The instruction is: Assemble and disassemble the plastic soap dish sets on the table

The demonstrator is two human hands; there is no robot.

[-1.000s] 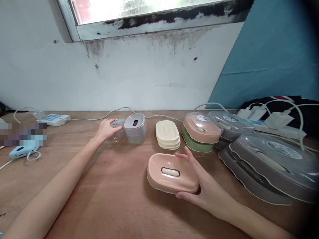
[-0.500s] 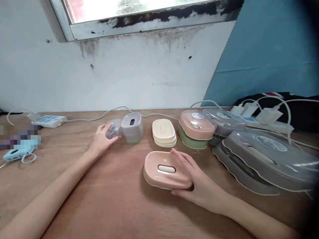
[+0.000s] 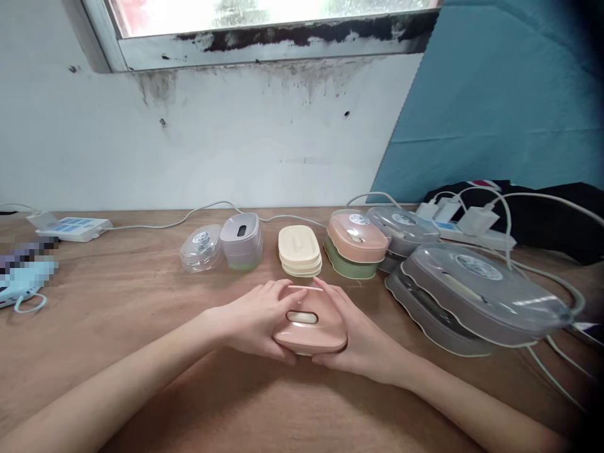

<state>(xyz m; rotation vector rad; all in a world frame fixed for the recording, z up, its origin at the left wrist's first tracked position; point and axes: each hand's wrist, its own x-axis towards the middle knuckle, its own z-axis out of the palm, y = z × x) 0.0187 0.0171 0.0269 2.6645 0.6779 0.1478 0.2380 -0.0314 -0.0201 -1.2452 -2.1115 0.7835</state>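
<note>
Between my two hands is a pink lunch box (image 3: 311, 340), a rounded plastic piece with a pale oval inset on top. My left hand (image 3: 264, 318) grips its left side, with the fingers over the far edge and the thumb at the near edge. On the right side, my right hand (image 3: 353, 333) wraps the box the same way. Its underside is hidden. Just behind it stands a stack of cream lids (image 3: 299, 245). Further left are a stack of small lilac containers (image 3: 241, 236) and several clear round covers (image 3: 201, 248).
A pink-and-green container stack (image 3: 357, 239), a grey container (image 3: 408, 228) and large grey containers (image 3: 467, 283) with clear covers stand to the right. Power strips with plugs and white cables (image 3: 476, 220) lie behind. A white power strip (image 3: 78, 228) and a light-blue device (image 3: 28, 280) are far left.
My left hand has let go of the clear covers and moved right to the pink lunch box. The view has shifted slightly right; my right hand stays on the box.
</note>
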